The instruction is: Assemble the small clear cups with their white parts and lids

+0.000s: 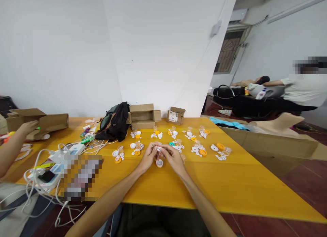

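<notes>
My left hand (148,158) and my right hand (172,156) meet over the middle of the yellow table (230,189), fingertips pinched together on a small white part (158,148) with red marks. A small round white cap (159,163) lies on the table just below the fingers. Several groups of small parts lie beyond my hands: white discs, orange rings (203,152), clear little cups (120,149) and one teal ring (171,144).
Open cardboard boxes (143,115) and a black bag (116,123) stand at the table's far edge. White cables and devices (48,169) clutter the left side. Another person's arm (12,145) reaches toward a box at the left. A large cardboard box (270,141) sits at right.
</notes>
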The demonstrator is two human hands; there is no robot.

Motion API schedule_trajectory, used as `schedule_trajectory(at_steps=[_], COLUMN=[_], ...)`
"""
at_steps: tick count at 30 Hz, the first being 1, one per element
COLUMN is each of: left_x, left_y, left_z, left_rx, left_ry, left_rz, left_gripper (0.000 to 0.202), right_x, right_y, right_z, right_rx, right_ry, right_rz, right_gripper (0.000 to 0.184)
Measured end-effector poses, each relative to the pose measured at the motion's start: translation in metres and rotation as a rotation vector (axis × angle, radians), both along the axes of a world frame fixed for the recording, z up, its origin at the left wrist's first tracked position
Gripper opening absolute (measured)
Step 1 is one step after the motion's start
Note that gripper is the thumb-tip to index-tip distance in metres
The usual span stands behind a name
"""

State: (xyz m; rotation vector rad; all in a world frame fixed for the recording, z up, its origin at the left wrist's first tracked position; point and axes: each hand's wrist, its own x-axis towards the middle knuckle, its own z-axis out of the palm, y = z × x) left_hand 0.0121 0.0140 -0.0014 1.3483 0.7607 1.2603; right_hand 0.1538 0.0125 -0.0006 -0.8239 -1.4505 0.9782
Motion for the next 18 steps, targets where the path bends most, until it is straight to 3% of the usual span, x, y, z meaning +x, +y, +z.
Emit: schedule_trajectory(at_steps=[18], left_x=[0.0007], left_y=[0.0007], left_z=[-0.0033], left_rx=[0.126], left_ry=[0.113], left_rz=[0.086], left_gripper=[0.044], right_x=[0.0013], right_y=[0.0028], right_z=[-0.003], right_rx=[0.041], right_ry=[-0.006], right_rz=[-0.143], right_gripper=[0.027])
